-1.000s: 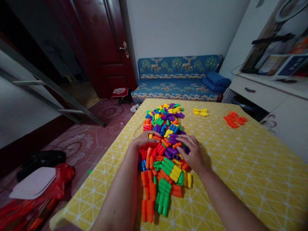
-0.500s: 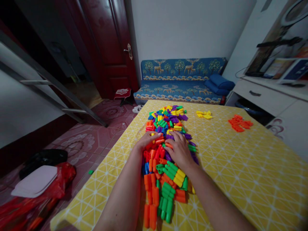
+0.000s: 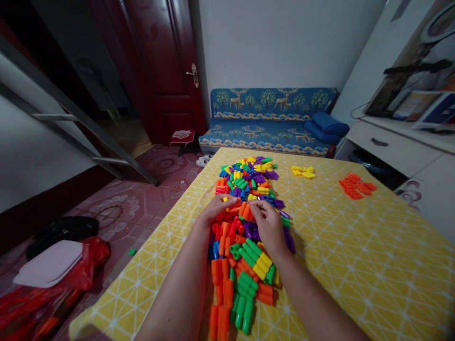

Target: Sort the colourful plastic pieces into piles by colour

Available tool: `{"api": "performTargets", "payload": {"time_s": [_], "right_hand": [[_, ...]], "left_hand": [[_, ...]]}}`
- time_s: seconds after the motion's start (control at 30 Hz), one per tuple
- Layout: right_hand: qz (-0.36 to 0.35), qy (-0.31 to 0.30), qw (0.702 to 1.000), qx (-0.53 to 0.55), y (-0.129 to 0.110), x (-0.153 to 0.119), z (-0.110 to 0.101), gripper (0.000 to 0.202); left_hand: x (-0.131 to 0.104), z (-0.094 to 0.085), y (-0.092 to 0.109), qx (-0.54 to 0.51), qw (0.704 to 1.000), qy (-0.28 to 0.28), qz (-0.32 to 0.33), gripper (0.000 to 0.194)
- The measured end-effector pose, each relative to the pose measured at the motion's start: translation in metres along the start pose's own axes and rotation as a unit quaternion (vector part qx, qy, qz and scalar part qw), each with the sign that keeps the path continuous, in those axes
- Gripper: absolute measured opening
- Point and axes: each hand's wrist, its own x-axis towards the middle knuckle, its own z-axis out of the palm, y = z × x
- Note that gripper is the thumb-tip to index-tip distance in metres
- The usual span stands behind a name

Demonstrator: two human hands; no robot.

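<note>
Left hand (image 3: 217, 208) rests curled on the pile of plastic blocks (image 3: 245, 227), fingers loose, gripping nothing I can make out. Just right of it, the right hand (image 3: 267, 225) pinches an orange block (image 3: 245, 210) at its fingertips, the block's long axis running roughly away from the person, between both hands, the right nearer.

Both forearms are running off the bottom edge, and the right hand (image 3: 269, 226) is covering the blocks of the pile (image 3: 245, 227) under its palm, so whether its fingertips are pinching the orange block (image 3: 245, 210) or only touching it is staying unclear. The left hand (image 3: 217, 208) is hiding the pile's left edge beneath its fingers. Right of the pile, the cabinet (image 3: 401, 147) is getting cut off by the right edge, and the things on top of it are blurring beyond telling.
</note>
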Motion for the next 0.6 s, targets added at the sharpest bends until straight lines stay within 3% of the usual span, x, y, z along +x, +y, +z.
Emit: {"api": "performTargets", "payload": {"time_s": [0.1, 0.23, 0.4, 0.6], "right_hand": [[0.064, -0.038, 0.993, 0.087, 0.006, 0.001, 0.004, 0.029], [0.049, -0.061, 0.992, 0.103, 0.008, 0.000, 0.011, 0.034], [0.030, -0.096, 0.994, 0.047, 0.005, -0.003, 0.013, 0.058], [-0.020, -0.116, 0.993, -0.020, 0.004, -0.004, 0.012, 0.049]], "left_hand": [[0.002, -0.002, -0.004, -0.002, 1.000, -0.003, -0.002, 0.049], [0.006, -0.004, -0.010, -0.013, 1.000, -0.007, -0.008, 0.052], [0.008, -0.005, -0.010, -0.010, 1.000, -0.022, -0.009, 0.050], [0.004, -0.005, -0.002, 0.006, 0.998, -0.057, 0.016, 0.050]]}}
